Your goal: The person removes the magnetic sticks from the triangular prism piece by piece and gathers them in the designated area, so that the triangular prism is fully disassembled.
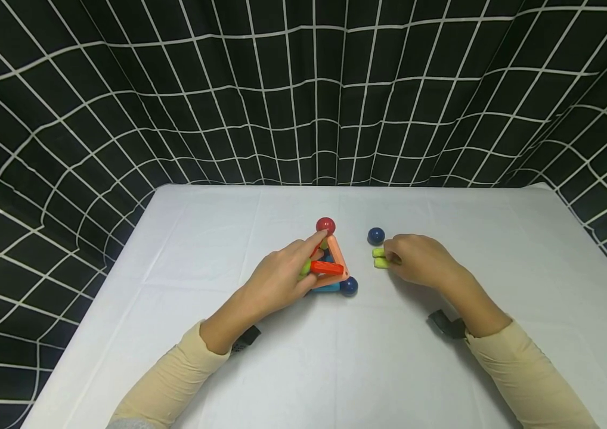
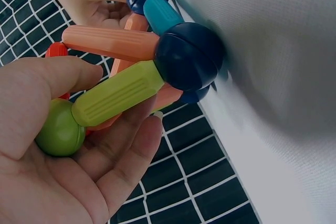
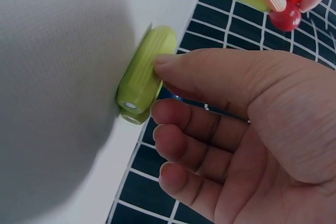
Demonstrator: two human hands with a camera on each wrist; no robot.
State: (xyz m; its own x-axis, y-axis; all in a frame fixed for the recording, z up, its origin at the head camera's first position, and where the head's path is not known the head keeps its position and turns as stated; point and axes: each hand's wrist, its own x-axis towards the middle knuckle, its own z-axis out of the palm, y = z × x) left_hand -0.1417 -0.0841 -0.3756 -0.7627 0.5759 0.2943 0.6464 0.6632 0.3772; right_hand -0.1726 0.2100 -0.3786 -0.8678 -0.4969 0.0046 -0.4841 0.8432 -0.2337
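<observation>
1. Two loose green rods [image 1: 378, 253] lie side by side on the white table [image 1: 378, 357], just left of the right hand [image 1: 421, 260] and partly under its fingers; that hand is much the nearer one
2. Their long axes run roughly left to right in the head view, the exposed ends pointing left, towards a built frame [image 1: 337, 255] of coloured rods and balls
3. The right hand's fingers are bent and its thumb [image 3: 205, 69] touches one rod; the forefinger is not clearly visible, so I cannot tell whether it pinches that rod or only rests on it
4. A loose navy ball [image 1: 375, 236] sits just beyond the rods, on their far side, near their left ends
5. The left hand [image 1: 276, 277] grips the frame from the left, thumb and fingers curled about a green ball [image 2: 60, 129] and its attached rod [image 2: 118, 93]
6. A red ball [image 1: 326, 225] marks the frame's far end
</observation>
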